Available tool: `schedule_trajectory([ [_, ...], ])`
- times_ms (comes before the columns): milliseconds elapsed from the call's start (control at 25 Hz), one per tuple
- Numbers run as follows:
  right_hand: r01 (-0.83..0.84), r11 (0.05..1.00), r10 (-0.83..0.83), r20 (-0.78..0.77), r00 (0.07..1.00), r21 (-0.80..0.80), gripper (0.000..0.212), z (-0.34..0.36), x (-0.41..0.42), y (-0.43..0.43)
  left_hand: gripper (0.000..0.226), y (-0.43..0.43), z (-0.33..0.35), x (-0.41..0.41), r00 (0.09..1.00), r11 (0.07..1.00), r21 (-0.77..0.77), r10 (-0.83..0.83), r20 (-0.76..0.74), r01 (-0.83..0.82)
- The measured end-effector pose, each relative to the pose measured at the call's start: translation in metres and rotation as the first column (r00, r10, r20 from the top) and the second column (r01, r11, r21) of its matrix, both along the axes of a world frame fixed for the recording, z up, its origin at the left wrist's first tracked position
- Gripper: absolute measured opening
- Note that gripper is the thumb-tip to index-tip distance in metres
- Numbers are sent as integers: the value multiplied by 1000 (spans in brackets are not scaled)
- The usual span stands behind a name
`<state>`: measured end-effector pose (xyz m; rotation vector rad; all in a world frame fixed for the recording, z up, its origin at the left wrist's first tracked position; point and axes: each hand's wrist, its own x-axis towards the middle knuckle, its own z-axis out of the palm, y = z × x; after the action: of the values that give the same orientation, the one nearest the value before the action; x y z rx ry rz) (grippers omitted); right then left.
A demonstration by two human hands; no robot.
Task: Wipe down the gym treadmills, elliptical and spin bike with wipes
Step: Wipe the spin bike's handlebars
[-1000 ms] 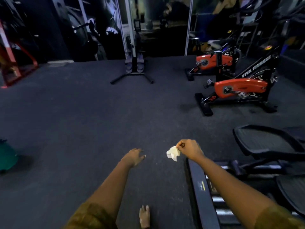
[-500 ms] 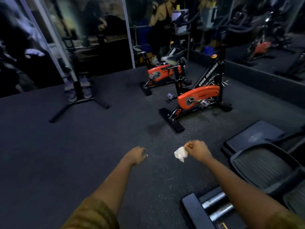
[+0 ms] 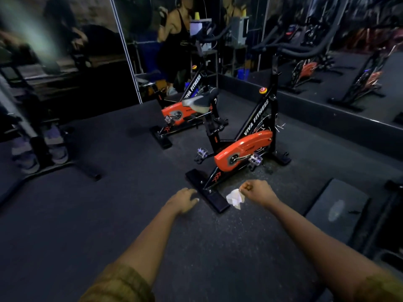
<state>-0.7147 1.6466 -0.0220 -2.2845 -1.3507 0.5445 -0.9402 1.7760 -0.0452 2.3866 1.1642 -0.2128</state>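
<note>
Wipe point(image 3: 234, 198), white and crumpled, pinched in the curled fingers of the right hand point(image 3: 256, 191), hanging from its thumb side toward the left hand point(image 3: 184, 199). Left hand palm down, fingers loosely bent, holding nothing, level with the right and a little apart from it. Between the two hands, the near end of the foot bar of the nearest spin bike point(image 3: 242, 149): black frame, orange guard, "VIVA FITNESS" lettering, rising just beyond both hands. Second spin bike point(image 3: 181, 112) farther beyond the left hand, near the mirror wall point(image 3: 327, 62). Dark flat platform point(image 3: 335, 210) on the floor point(image 3: 109, 214), outside the right hand. Forearms bare, olive sleeves above
</note>
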Motion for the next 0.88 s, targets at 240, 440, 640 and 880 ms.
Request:
schedule_trajectory([
  [240, -151, 988, 150, -119, 982, -4, 10, -3, 56, 142, 47, 119, -1, 64, 983, 1000, -11, -23, 182, 26],
  [440, -98, 994, 103, -523, 846, 38, 21, 11, 88, 232, 41, 201, 15, 103, 865, 991, -127, 100, 491, -42],
  [640, 231, 967, -188, -911, 367, -107, 10, 31, 104, 284, 60, 220, 38, 144, 723, 986, -167, 107, 683, 12],
  [880, 251, 940, -238, -971, -4, -232, 14, 49, 111, 332, 14, 261, 40, 187, 490, 920, -240, 371, 789, -311],
])
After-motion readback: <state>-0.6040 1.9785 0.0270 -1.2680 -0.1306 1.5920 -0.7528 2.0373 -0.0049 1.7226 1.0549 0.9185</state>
